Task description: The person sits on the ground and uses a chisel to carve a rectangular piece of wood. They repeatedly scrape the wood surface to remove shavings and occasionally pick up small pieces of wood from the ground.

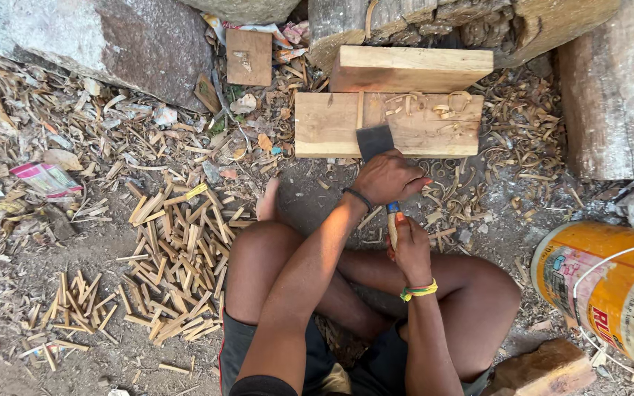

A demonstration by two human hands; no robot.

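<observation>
The person sits cross-legged before a flat wooden block [332, 125], the landmark here. A broad dark blade [373, 141] rests on the block's near edge. The left hand [387, 178] is curled over the blade's back, just below the block. The right hand [410, 249] is clenched around the tool's wooden handle [392, 224], nearer the body. Left of the block lies a pile of split wooden sticks [177, 257] (many, loosely heaped). Right of the block stands a yellow bucket [610, 286].
</observation>
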